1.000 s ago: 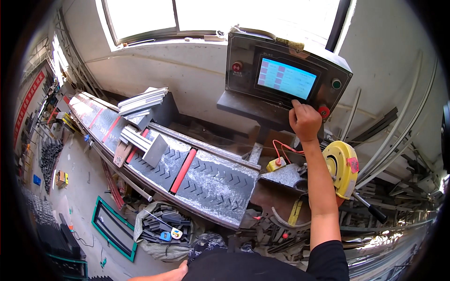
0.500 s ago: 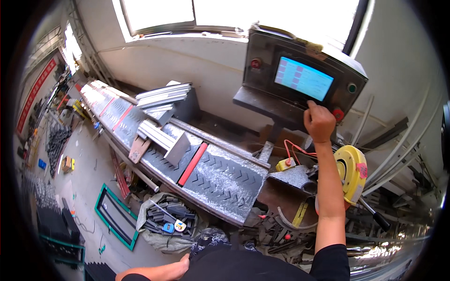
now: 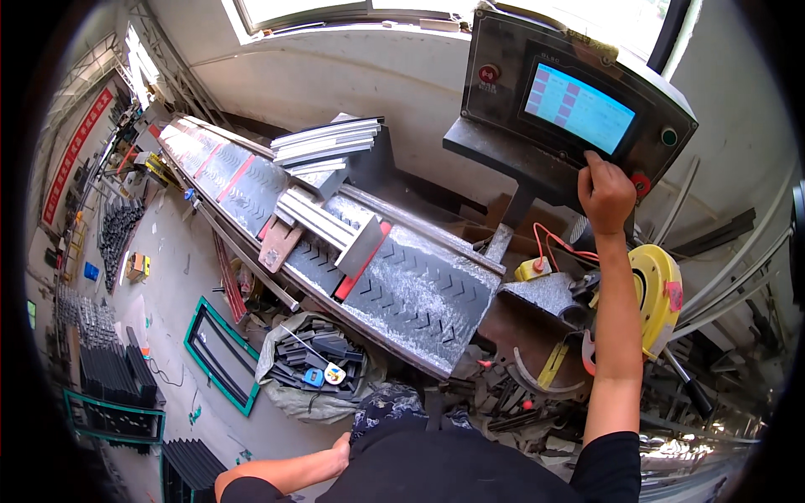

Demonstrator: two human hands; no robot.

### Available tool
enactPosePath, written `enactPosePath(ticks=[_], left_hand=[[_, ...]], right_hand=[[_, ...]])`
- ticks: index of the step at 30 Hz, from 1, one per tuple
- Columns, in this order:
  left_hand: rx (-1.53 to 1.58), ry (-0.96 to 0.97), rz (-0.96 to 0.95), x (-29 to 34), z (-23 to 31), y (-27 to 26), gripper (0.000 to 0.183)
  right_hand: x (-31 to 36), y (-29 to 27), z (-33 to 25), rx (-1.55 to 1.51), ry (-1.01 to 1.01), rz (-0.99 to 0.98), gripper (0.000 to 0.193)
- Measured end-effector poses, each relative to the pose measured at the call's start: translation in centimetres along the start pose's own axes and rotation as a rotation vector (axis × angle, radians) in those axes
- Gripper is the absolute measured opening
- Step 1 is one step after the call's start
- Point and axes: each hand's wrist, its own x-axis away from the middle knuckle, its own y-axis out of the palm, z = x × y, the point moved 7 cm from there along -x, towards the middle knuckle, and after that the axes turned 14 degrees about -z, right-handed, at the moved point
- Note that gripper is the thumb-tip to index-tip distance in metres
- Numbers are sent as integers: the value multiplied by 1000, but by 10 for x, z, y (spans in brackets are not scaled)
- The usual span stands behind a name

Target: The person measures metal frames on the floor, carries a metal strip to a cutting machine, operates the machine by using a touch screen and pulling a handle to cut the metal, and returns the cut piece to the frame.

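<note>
My right hand is at the control panel. Its fingers are curled, with a fingertip against the panel just under the lit touchscreen. Nothing shows in its grip. Low in the picture my left hand rests by my patterned trousers; its fingers are mostly hidden. To the panel's left runs a long metal machine bed with dark chevron marks and red stripes. On it sits a sliding metal stop carriage, its upright plate partly over one red stripe.
A yellow round guard with a black-tipped lever stands by my right forearm. A yellow socket box with an orange cord lies near it. Below the bed, a sack of dark offcuts holds tape measures. A green-edged frame lies on the floor.
The stop carriage has slid right along the bed, onto the red stripe. My view has shifted slightly; my right fingertip keeps its place below the screen.
</note>
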Motion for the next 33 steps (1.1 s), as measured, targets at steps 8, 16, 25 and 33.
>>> enactPosePath(ticks=[8, 16, 25, 33], left_hand=[[-28, 19, 22, 9, 5, -4, 43], [-73, 63, 20, 18, 16, -1, 42], [-146, 104, -7, 18, 27, -3, 43], [54, -143, -69, -4, 20, -33, 52]], right_hand=[[1, 3, -2, 15, -3, 2, 17], [2, 3, 0, 39, 5, 4, 15], [1, 3, 3, 30, 44, 32, 15], [12, 14, 14, 133, 26, -33, 21]])
